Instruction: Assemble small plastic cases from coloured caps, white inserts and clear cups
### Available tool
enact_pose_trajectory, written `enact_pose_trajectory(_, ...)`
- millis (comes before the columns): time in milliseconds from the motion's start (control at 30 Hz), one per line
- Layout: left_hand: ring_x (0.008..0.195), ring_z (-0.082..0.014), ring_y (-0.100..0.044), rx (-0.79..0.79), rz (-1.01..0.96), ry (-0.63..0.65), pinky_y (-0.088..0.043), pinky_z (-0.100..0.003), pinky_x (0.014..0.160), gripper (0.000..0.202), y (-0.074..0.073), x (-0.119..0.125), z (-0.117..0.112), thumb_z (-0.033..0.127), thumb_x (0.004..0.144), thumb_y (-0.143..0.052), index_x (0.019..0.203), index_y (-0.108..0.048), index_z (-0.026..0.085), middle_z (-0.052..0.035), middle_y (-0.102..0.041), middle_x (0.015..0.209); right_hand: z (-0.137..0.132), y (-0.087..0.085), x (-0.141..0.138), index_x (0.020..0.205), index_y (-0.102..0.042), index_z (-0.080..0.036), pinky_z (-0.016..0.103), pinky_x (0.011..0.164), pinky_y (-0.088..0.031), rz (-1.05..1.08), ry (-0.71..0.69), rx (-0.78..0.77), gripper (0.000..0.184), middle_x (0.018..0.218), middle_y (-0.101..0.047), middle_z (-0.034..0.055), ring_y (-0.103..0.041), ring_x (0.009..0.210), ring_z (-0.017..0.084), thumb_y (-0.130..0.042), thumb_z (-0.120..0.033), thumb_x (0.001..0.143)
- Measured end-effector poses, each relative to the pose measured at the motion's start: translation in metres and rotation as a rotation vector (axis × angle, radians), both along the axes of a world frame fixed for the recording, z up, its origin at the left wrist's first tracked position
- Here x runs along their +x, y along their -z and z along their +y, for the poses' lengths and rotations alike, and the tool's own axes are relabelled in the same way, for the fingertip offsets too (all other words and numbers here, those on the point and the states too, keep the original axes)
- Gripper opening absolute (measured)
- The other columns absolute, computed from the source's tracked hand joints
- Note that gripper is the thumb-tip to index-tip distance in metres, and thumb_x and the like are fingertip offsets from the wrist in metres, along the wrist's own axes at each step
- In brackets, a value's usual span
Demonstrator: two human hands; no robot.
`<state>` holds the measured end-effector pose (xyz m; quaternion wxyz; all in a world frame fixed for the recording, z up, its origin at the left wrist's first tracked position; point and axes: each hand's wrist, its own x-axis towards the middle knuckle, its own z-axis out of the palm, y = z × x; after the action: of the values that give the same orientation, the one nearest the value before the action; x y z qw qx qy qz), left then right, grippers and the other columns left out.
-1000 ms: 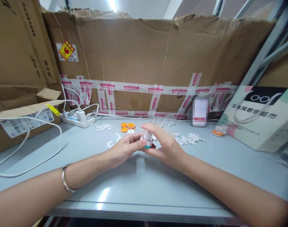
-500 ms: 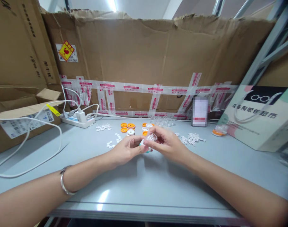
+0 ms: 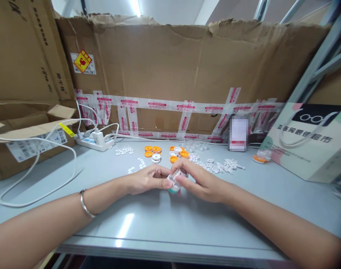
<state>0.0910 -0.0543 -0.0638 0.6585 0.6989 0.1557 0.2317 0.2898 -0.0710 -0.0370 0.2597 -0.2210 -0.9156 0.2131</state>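
Both hands meet over the middle of the grey table. Between them is a small round piece with a clear top, a white body and a teal bottom edge. My left hand grips its left side, thumb along the front. From the right, my right hand closes over the clear top, hiding much of it. Just beyond the fingers stand orange and white round rings. To their left is another group of orange rings with a white ring.
Small white discs lie at the back left. White cut-out parts and clear plastic pieces are spread right of centre. A phone leans against the cardboard. A power strip, white cable and paper bag flank the table.
Both hands have come slightly nearer with the round piece. The right fingers now press over its clear top, which stood tilted and more exposed before. The view has shifted slightly.
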Motion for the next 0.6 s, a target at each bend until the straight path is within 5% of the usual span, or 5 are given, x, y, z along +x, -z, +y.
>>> enact_pose_trajectory(233,0.091,-0.0167,-0.055,0.199,0.044,-0.218,-0.039,-0.026,0.082,0.031,0.005,0.007,0.006,0.031,0.079,-0.059,0.106,-0.061,0.015,-0.0058,-0.063,0.098,0.019,0.007,0.002,0.094,-0.049,-0.019,0.022,0.058,-0.037,0.001,0.147,-0.069,0.02,0.074,-0.055,-0.0009,-0.047,0.063,0.01,-0.043,-0.038,0.088)
enact_pose_trajectory(467,0.079,-0.0151,-0.058,0.126,0.112,-0.417,-0.042,-0.026,0.073,0.024,0.007,0.017,-0.003,0.027,0.073,-0.065,0.092,-0.06,0.013,-0.0044,-0.063,0.086,0.019,0.013,-0.006,0.068,-0.042,-0.019,0.021,0.047,-0.026,0.047,0.372,-0.071,0.033,0.054,-0.037,-0.0072,-0.033,0.049,0.008,-0.058,-0.047,0.076)
enact_pose_trajectory(600,0.085,-0.0159,-0.058,0.069,0.038,-0.372,-0.042,-0.028,0.081,0.025,0.004,0.015,-0.005,0.03,0.077,-0.062,0.095,-0.06,0.013,-0.0064,-0.063,0.091,0.017,0.006,-0.004,0.086,-0.05,-0.019,0.025,0.056,-0.039,0.138,0.36,-0.143,0.028,0.073,-0.054,-0.0005,-0.048,0.062,0.011,-0.046,-0.047,0.084)
